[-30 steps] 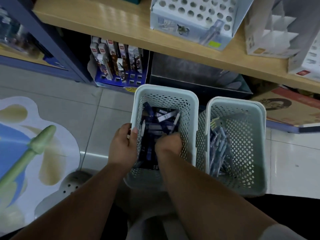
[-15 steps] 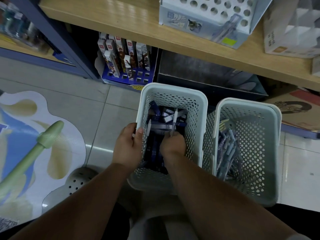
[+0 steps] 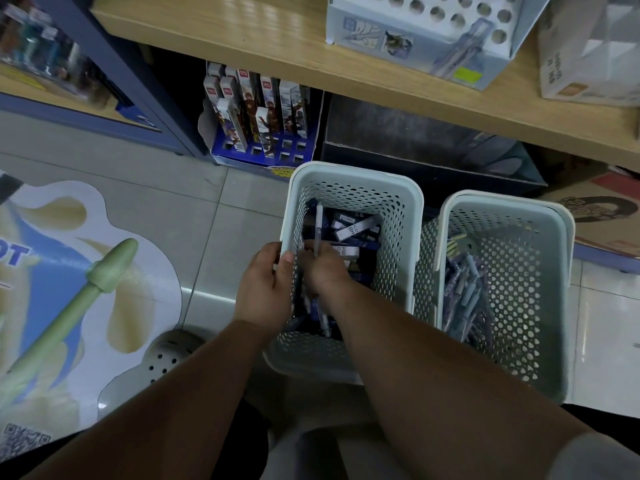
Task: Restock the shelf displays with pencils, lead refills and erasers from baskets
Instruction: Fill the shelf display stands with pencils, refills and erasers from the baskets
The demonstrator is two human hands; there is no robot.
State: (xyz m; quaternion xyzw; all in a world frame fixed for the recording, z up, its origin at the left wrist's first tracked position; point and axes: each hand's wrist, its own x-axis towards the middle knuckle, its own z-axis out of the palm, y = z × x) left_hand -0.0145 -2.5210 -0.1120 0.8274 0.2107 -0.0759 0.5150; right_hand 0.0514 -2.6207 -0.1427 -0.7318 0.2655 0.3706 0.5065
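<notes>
Two pale perforated baskets stand on the floor below the shelf. The left basket [image 3: 412, 216] holds dark blue lead refill boxes [image 3: 356, 228] and pencils. My left hand [image 3: 265, 289] grips its near left rim. My right hand [image 3: 323, 268] is inside it, its fingers curled round a white mechanical pencil [image 3: 318, 223] that points away from me. The right basket [image 3: 554, 258] holds several purple and blue pencils [image 3: 464, 299]. A white pencil display box with round holes [image 3: 436, 32] sits on the wooden shelf [image 3: 277, 39] above.
Under the shelf stand a blue display of boxed items [image 3: 259, 112] and a dark open box [image 3: 415, 140]. A cardboard box [image 3: 602, 216] lies at the right. A floor sticker [image 3: 69, 271] and a grey perforated shoe [image 3: 169, 355] are at the left.
My right hand has shifted left inside the left basket and now holds a white pencil upright against the left wall. The camera has tilted, bringing the shelf closer.
</notes>
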